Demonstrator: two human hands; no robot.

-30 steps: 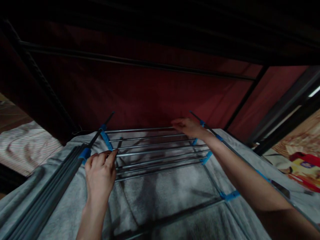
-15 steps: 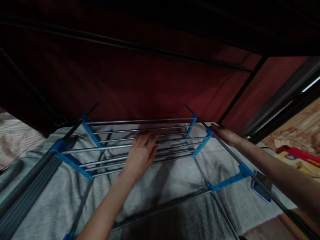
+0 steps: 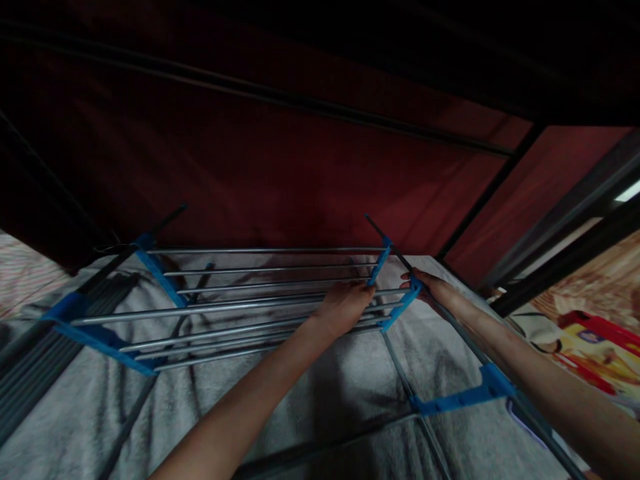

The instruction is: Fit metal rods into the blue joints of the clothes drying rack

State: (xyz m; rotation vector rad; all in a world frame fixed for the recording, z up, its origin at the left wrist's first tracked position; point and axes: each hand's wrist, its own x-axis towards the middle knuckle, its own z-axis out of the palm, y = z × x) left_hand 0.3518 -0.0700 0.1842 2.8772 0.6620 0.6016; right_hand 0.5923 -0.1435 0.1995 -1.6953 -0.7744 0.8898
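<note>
A partly assembled rack of thin metal rods and blue plastic brackets lies across the grey blanket. Near the right end of the rods, my left hand is closed over them, its fingertips partly hidden close to the far blue bracket. My right hand curls around the rack's right side pole at the nearer bracket, with fingers showing past the pole. Another blue bracket sits on this pole closer to me, with no long rods across from it.
Several loose grey tubes lie at the left beside the rack. A dark red fabric panel with dark bars rises behind. At the right are a red and yellow package and a flat purple-edged object, partly covered by the pole.
My left hand has moved right along the rods to their right end. My right hand has closed around the pole at the bracket. The view has shifted slightly.
</note>
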